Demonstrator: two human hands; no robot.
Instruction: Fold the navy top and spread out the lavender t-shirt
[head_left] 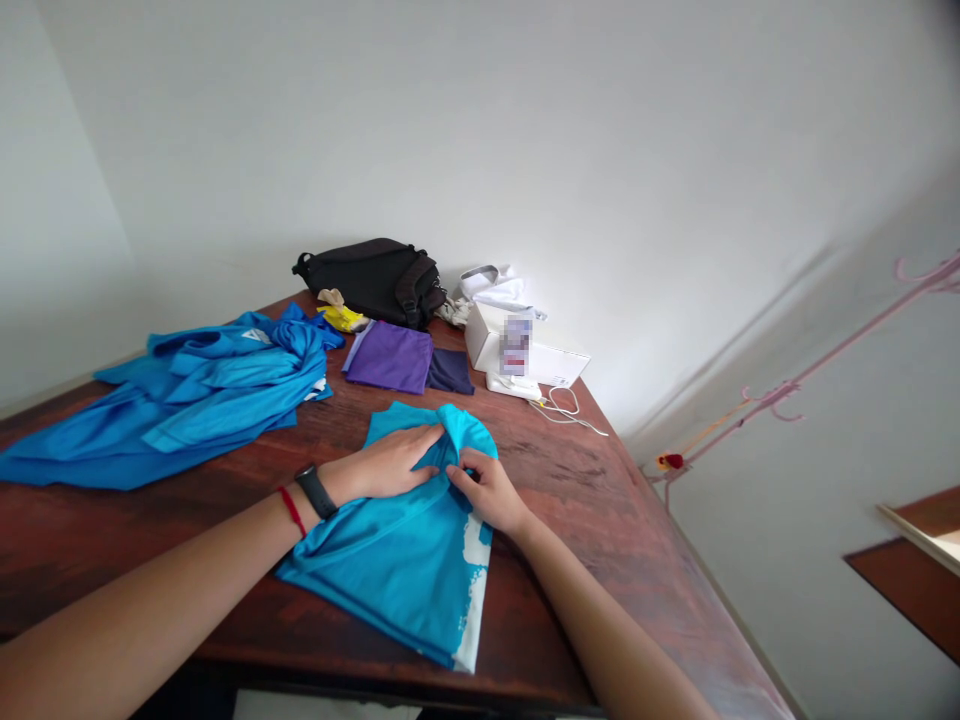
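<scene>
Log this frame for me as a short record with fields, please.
Left hand: lying flat on the turquoise garment
Right hand: gathering a fold of the same garment
Left wrist: black wristband, red string
Surface: dark wooden table
Beside the hands: crumpled blue garment, folded purple cloth, folded navy cloth
Further back: black bag, white box, white cable

Left hand point(382, 462) flat, right hand point(484, 490) curled (knuckles up), left wrist point(313, 492) banded black and red
</scene>
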